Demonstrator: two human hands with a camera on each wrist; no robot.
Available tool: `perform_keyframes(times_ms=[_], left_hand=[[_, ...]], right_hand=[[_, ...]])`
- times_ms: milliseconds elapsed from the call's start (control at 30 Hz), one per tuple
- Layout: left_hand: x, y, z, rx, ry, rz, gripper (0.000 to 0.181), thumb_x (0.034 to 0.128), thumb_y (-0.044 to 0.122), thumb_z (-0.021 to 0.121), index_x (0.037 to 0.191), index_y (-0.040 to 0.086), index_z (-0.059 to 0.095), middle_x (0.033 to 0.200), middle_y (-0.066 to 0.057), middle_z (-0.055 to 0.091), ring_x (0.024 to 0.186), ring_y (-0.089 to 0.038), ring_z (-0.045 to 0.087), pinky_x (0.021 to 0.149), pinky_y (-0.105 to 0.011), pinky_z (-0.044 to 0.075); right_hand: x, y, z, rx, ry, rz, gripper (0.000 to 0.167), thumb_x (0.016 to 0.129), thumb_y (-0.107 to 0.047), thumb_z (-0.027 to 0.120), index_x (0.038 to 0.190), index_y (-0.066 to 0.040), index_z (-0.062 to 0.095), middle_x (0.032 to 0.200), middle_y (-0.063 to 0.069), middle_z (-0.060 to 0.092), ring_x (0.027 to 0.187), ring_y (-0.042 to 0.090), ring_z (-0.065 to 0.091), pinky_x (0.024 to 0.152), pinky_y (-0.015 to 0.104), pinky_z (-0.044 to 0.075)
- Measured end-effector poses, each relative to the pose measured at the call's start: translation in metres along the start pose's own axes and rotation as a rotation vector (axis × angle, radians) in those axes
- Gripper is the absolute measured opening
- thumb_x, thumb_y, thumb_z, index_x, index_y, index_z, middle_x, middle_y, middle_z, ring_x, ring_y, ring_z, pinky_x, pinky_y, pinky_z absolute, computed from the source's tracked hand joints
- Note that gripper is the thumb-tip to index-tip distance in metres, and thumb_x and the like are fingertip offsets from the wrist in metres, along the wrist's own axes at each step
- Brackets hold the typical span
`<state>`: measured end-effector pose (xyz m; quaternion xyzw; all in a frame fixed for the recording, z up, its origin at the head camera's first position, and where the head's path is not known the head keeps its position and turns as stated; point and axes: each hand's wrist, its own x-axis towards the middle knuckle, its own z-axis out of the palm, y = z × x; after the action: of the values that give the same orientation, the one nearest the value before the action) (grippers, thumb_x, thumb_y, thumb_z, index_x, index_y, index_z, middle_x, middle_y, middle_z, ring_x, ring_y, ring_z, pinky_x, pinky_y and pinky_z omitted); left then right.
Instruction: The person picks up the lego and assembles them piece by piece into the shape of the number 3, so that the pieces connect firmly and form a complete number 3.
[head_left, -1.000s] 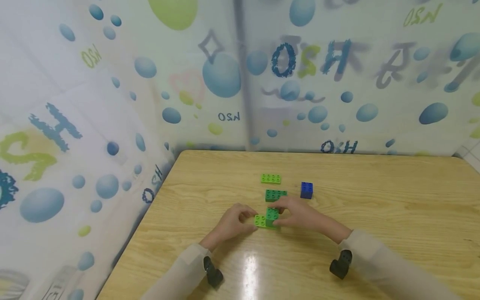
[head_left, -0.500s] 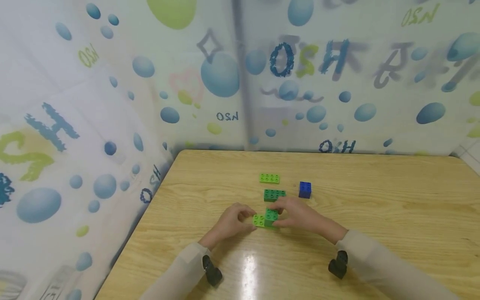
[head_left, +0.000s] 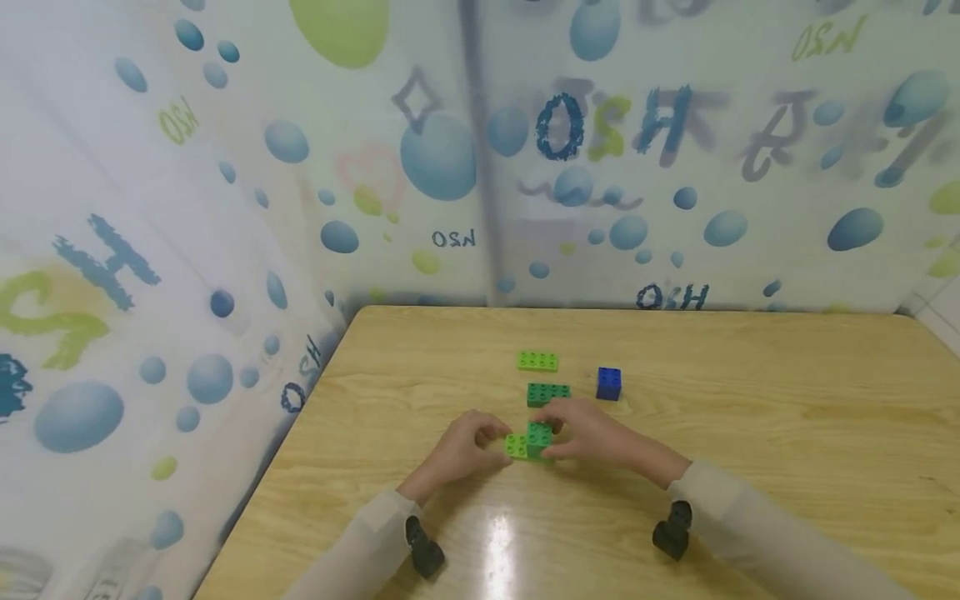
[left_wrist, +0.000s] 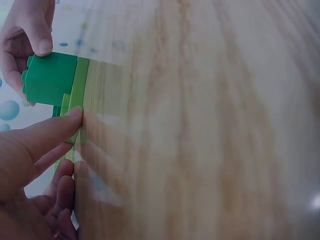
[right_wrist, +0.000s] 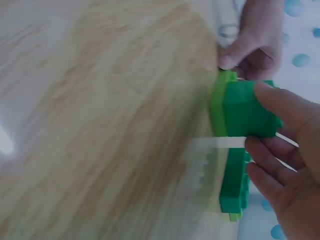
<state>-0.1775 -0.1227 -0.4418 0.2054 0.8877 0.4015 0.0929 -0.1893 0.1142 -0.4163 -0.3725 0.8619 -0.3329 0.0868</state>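
Note:
A thin light green toy brick (head_left: 516,447) lies on the table with a green two-by-two brick (head_left: 539,439) sitting on its right end. My left hand (head_left: 467,450) pinches the left end of the thin brick between thumb and fingers. Thumb and fingertips of my right hand (head_left: 592,433) grip the green two-by-two brick from its front and back. In the right wrist view this green brick (right_wrist: 250,108) stands against the studded face of the light green one (right_wrist: 218,105). The studs beneath it are hidden.
Behind the right hand lies a dark green long brick (head_left: 547,394), partly covered by that hand. Farther back is a second thin light green brick (head_left: 537,361). A dark blue brick (head_left: 609,383) stands to the right. The wooden table (head_left: 750,400) meets patterned walls at the back and left.
The head view has shifted slightly. Both hands keep their grips, and the bricks show no clear movement on the table.

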Motion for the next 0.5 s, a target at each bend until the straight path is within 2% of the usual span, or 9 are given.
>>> perform_keyframes(times_ms=[167,300,400,500], left_hand=[[0.0,-0.001,0.003,0.013,0.001,-0.002,0.032,0.0719,0.017,0.078,0.102,0.011,0.067,0.095,0.0,0.057,0.088,-0.016,0.052,0.073,-0.03,0.046],[0.0,0.0,0.002,0.016,-0.002,0.002,0.033,0.0716,0.018,0.078,0.102,0.011,0.067,0.095,0.0,0.057,0.088,-0.016,0.052,0.073,-0.029,0.046],[-0.001,0.001,0.001,0.01,-0.005,-0.005,0.033,0.072,0.018,0.078,0.102,0.011,0.067,0.096,-0.001,0.057,0.088,-0.016,0.052,0.073,-0.03,0.046],[-0.001,0.003,0.0,0.006,-0.003,-0.01,0.033,0.0721,0.017,0.078,0.102,0.01,0.067,0.096,-0.002,0.057,0.088,-0.016,0.052,0.073,-0.03,0.046]], right_hand=[[-0.003,0.003,-0.008,0.096,-0.056,0.073,0.05,0.084,-0.035,0.065,0.124,-0.007,0.056,0.109,0.0,0.059,0.094,0.016,0.056,0.077,0.031,0.047],[-0.001,0.009,-0.021,0.151,-0.003,0.089,0.043,0.091,-0.035,0.056,0.122,-0.005,0.057,0.11,0.005,0.06,0.098,0.02,0.056,0.081,0.038,0.046],[0.004,0.013,-0.031,0.133,0.042,0.091,0.042,0.092,-0.033,0.054,0.121,-0.003,0.058,0.11,0.009,0.06,0.099,0.021,0.057,0.082,0.04,0.046],[0.012,0.019,-0.037,0.096,0.058,0.091,0.041,0.09,-0.03,0.058,0.119,-0.001,0.058,0.105,0.009,0.062,0.095,0.021,0.058,0.08,0.041,0.047]])
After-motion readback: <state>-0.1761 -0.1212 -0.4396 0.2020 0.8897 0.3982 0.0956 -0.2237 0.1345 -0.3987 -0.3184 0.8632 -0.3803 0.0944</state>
